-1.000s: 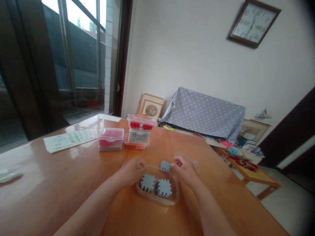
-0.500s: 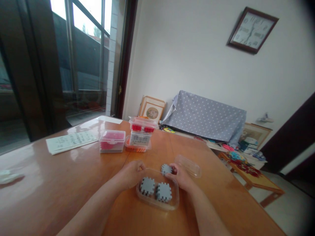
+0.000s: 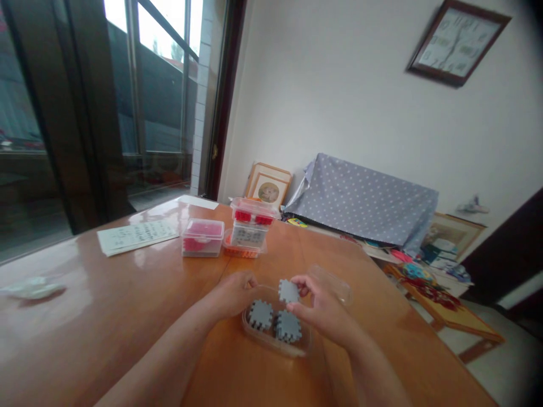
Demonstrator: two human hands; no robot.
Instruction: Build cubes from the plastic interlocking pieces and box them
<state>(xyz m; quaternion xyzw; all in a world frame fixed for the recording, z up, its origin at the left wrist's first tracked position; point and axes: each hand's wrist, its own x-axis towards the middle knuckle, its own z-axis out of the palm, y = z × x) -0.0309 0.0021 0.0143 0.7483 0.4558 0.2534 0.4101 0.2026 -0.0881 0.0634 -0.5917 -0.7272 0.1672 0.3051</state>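
My right hand (image 3: 320,305) pinches a flat grey notched interlocking puzzle piece (image 3: 288,291) by its right edge, above the far side of a clear plastic container (image 3: 278,346). Inside the container sit two stacks of similar pieces, a left stack (image 3: 260,315) and a right stack (image 3: 288,326). My left hand (image 3: 233,291) is closed at the container's far left rim, its fingers curled over the edge. Just beyond my right hand lies a clear plastic lid (image 3: 333,282), partly hidden by the fingers.
A clear box with pink contents (image 3: 202,237) stands beyond my left hand. Next to it is a stack of containers with red, white and orange contents (image 3: 250,232). Written sheets (image 3: 138,236) and a crumpled pale item (image 3: 34,288) lie on the table (image 3: 148,305) at left.
My right hand has lifted the grey puzzle piece slightly and tilted its flat face toward me. My left hand stays by the rim. The view has shifted a little left.
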